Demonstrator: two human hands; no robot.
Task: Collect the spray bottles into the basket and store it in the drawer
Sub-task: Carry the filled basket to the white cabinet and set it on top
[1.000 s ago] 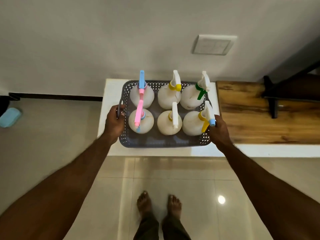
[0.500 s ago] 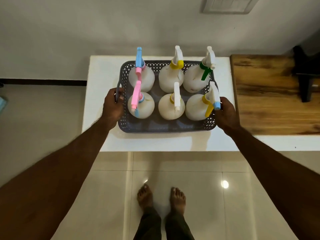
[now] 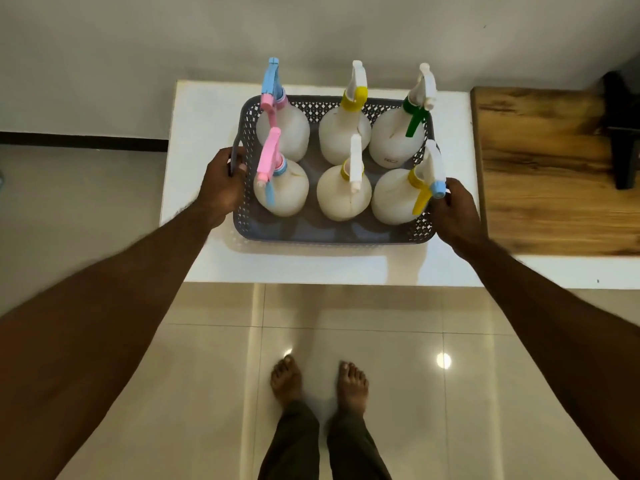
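Note:
A grey perforated basket [image 3: 332, 233] holds several white spray bottles in two rows, over the white counter [image 3: 204, 140]. The back row has a blue-and-pink head [image 3: 273, 88], a yellow collar [image 3: 355, 95] and a green trigger [image 3: 415, 116]. The front row has a pink head [image 3: 270, 161], a white head [image 3: 355, 161] and a yellow trigger with a blue nozzle [image 3: 429, 188]. My left hand [image 3: 223, 188] grips the basket's left handle. My right hand [image 3: 457, 213] grips its right side. No drawer is visible.
A wooden surface [image 3: 554, 168] adjoins the counter on the right, with a dark object [image 3: 623, 133] on it. A wall rises behind the counter. Glossy floor tiles [image 3: 381, 323] and my bare feet [image 3: 318, 379] lie below.
The basket and counter have grown larger and slid lower in view, as the camera tilted down and closed in. Both hands keep their grip on the basket's sides.

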